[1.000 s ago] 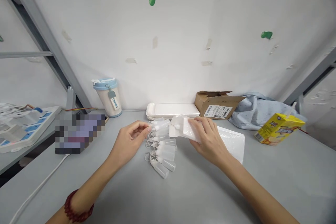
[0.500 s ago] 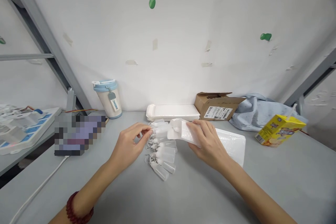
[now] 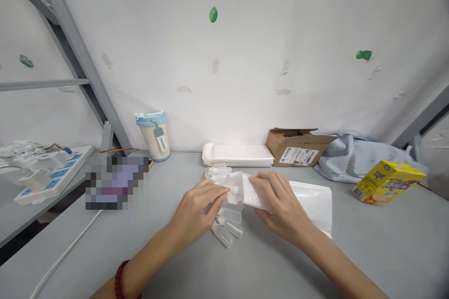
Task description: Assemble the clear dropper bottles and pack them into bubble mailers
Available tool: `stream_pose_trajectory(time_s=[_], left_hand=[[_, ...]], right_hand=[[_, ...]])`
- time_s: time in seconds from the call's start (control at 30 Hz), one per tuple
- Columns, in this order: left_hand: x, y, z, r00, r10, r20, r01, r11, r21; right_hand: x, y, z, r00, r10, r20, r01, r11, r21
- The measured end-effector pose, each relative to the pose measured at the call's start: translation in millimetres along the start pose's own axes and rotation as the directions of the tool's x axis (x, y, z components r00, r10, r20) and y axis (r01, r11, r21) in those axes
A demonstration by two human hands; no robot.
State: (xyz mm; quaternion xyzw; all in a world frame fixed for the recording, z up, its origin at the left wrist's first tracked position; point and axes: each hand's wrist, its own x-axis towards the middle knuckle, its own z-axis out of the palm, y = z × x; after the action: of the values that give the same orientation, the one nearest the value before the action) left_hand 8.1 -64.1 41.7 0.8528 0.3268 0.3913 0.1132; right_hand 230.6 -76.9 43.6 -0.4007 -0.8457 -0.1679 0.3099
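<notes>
My right hand (image 3: 282, 201) is closed around a white padded envelope (image 3: 314, 201) and keeps its crumpled mouth facing left. At that mouth my left hand (image 3: 201, 208) pinches a small plastic bottle (image 3: 234, 190). Only a whitish bit of it shows beside the fingertips; the remainder is hidden by the fingers and the envelope. Beneath and around the left hand lie several translucent small bottles (image 3: 222, 234) with white caps and thin loops, partly covered by the hand and the envelope flap.
A stack of white envelopes (image 3: 238, 153) lies against the wall beside an opened cardboard box (image 3: 298, 149). Farther right are a blue cloth (image 3: 345, 154) and a yellow drink carton (image 3: 387, 182). A tumbler (image 3: 154, 135), a blurred phone (image 3: 119, 184) and a power strip (image 3: 59, 175) are leftward.
My left hand has moved right and slightly down, from the row of bottles to the envelope's mouth. My right hand still grips the envelope. The whole view has shifted slightly.
</notes>
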Motion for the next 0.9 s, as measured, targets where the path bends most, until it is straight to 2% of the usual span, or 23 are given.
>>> stream_pose_trajectory(time_s=[0.27, 0.4, 0.57, 0.73, 0.9], left_hand=[[1.8, -1.7, 0.4, 0.996, -0.076, -0.035, 0.074, 0.996, -0.052], [2.6, -0.1, -0.9, 0.982, -0.185, -0.025, 0.183, 0.981, -0.066], [2.2, 2.2, -0.7, 0.929, -0.370, 0.016, 0.371, 0.928, -0.046], [3.6, 5.1, -1.8, 0.868, -0.464, 0.176, 0.492, 0.851, -0.185], [3.6, 17.5, -4.7, 0.750, -0.473, 0.462, 0.627, 0.731, -0.269]], right_hand=[[-2.0, -1.0, 2.6, 0.999, -0.047, 0.001, 0.047, 0.999, 0.013], [-1.5, -5.6, 1.8, 0.999, -0.047, 0.010, 0.046, 0.999, 0.025], [-2.7, -12.0, 3.2, 0.998, -0.060, 0.022, 0.060, 0.998, 0.029], [-2.8, -12.4, 4.6, 0.998, -0.069, -0.004, 0.069, 0.997, 0.016], [-2.0, -11.8, 2.5, 0.998, -0.058, -0.023, 0.059, 0.998, 0.015]])
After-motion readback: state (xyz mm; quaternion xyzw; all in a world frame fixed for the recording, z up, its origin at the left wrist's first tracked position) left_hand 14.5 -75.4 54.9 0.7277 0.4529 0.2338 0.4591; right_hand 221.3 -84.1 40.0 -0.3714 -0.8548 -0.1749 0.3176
